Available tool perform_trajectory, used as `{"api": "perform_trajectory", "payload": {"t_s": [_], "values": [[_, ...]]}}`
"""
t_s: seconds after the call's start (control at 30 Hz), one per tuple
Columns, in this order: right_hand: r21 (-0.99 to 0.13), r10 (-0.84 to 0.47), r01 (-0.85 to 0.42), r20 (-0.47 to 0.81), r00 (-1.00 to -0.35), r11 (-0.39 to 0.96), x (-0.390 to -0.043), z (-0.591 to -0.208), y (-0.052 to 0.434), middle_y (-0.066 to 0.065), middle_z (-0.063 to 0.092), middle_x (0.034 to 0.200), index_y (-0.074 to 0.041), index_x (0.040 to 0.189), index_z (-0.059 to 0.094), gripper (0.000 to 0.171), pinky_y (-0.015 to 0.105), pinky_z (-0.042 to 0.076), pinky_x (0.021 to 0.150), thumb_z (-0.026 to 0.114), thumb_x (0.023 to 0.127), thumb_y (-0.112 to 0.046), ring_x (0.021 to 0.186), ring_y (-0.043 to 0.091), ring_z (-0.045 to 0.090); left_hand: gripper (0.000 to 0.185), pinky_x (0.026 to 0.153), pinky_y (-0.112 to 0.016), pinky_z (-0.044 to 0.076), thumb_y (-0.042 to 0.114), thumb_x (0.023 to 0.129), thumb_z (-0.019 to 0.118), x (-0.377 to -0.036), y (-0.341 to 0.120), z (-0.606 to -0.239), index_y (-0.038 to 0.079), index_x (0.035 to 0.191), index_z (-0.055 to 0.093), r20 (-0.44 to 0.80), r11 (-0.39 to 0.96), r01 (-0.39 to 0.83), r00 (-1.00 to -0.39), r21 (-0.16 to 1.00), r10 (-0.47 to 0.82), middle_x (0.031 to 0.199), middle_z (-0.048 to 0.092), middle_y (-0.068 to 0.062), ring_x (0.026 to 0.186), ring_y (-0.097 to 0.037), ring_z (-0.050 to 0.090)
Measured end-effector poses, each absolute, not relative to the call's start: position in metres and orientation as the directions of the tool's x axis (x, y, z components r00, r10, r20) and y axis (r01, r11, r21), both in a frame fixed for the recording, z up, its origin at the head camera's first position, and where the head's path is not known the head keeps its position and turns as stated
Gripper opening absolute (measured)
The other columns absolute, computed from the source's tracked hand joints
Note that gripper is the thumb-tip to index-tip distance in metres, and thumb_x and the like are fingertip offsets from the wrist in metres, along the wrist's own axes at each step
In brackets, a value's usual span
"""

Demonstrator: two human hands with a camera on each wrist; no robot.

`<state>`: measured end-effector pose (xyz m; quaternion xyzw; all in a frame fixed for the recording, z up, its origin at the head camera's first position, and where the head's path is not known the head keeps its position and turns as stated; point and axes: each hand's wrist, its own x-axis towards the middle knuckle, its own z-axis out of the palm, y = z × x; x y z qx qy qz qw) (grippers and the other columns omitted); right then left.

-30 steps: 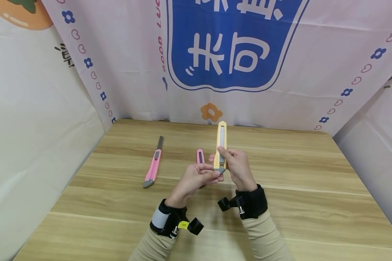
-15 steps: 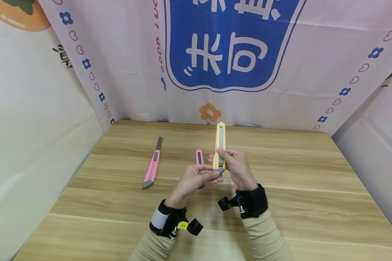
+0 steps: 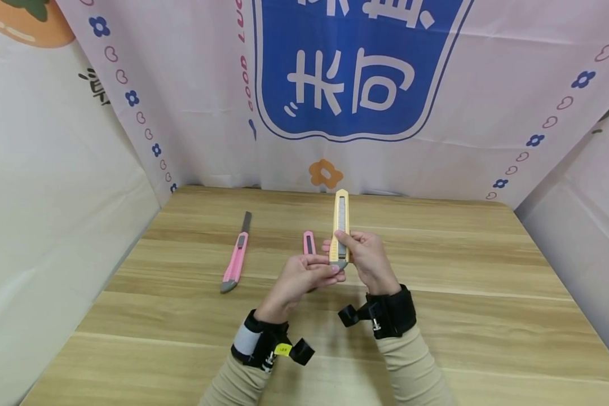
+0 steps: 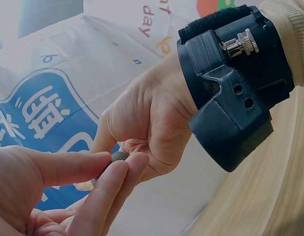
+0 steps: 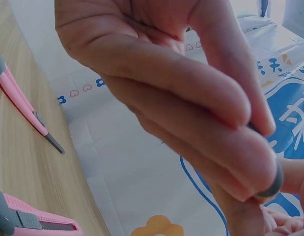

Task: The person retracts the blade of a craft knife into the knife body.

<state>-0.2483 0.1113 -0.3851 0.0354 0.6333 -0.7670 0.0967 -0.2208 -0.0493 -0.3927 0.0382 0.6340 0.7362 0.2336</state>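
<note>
A yellow utility knife with a grey end cap is held up in front of me, its tip pointing to the back of the table. My left hand pinches the grey end cap between thumb and fingers. Higher up, my right hand grips the yellow body, with the thumb lying over the slot on its face. No blade shows past the yellow tip. Behind my left hand lies a pink utility knife, partly hidden, its blade not showing out of the tip.
Another pink utility knife lies to the left with its dark blade extended toward the back. The wooden table ends at a printed cloth hanging behind it. Both wrists wear black camera straps.
The head view has shifted slightly. Both hands keep nearly the same hold on the yellow utility knife, and the pink knives stay where they were.
</note>
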Motion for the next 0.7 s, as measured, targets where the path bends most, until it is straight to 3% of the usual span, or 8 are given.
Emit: {"api": "perform_trajectory", "payload": {"t_s": [0.17,0.53,0.7], "values": [[-0.966,-0.106,0.182,-0.165,-0.981,-0.181,-0.2487,-0.3864,0.1123,0.008,0.078,0.09,0.013,0.125,0.055,0.038,0.022,0.059,0.08,0.055,0.098,-0.015,0.089,0.017,0.075,0.029,0.092,-0.032,0.057,0.005,0.092,0.062,-0.2215,-0.0487,-0.3932,-0.008,0.118,0.061,-0.251,-0.082,-0.302,-0.891,0.95,0.379,0.101,0.075,-0.016,0.081,-0.007,0.073],[-0.972,-0.115,0.158,-0.139,-0.984,-0.172,-0.2477,-0.3854,0.1116,0.004,0.078,0.093,0.009,0.128,0.055,0.037,0.021,0.059,0.08,0.054,0.098,-0.013,0.094,0.015,0.073,0.03,0.084,-0.024,0.059,0.003,0.093,0.06,-0.2227,-0.0474,-0.3953,-0.01,0.119,0.06,-0.239,-0.086,-0.288,-0.899,0.954,0.366,0.101,0.075,-0.018,0.08,-0.006,0.073],[-0.976,-0.071,0.147,-0.137,-0.988,-0.163,-0.2475,-0.3858,0.1087,0.011,0.076,0.102,0.005,0.129,0.055,0.038,0.023,0.059,0.08,0.057,0.097,-0.015,0.105,0.024,0.071,0.031,0.079,-0.027,0.061,0.007,0.092,0.063,-0.2197,-0.0435,-0.3939,-0.009,0.118,0.061,-0.131,0.074,-0.114,-0.942,0.991,0.31,0.101,0.073,-0.022,0.085,-0.017,0.074]]}}
